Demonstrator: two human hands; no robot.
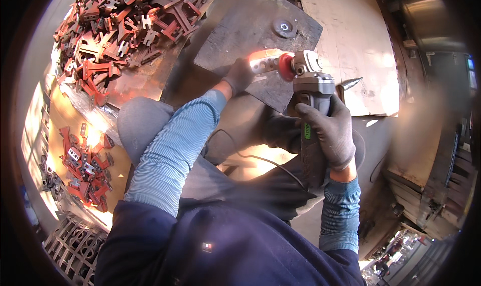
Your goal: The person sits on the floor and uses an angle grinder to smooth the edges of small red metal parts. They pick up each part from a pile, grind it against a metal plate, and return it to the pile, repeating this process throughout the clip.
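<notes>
My gloved right hand (332, 130) grips the body of a corded angle grinder (313, 86), its head pointing away from me. The grinder's red disc (286, 66) meets the right end of a red-painted metal bracket (265, 62) with a row of holes. My left hand (239, 76), also gloved, holds the bracket's left end above a dark, worn metal plate (229, 41). A spare round abrasive disc (284, 28) lies on the plate beyond the bracket. Whether the grinder's disc is spinning cannot be told.
A large heap of red metal brackets (124, 34) lies at the upper left, with a smaller pile (88, 169) below it. Cardboard (360, 41) covers the right side, where a pointed metal tool (350, 83) rests. The grinder's cable (263, 159) crosses between my legs. A metal crate (75, 244) stands lower left.
</notes>
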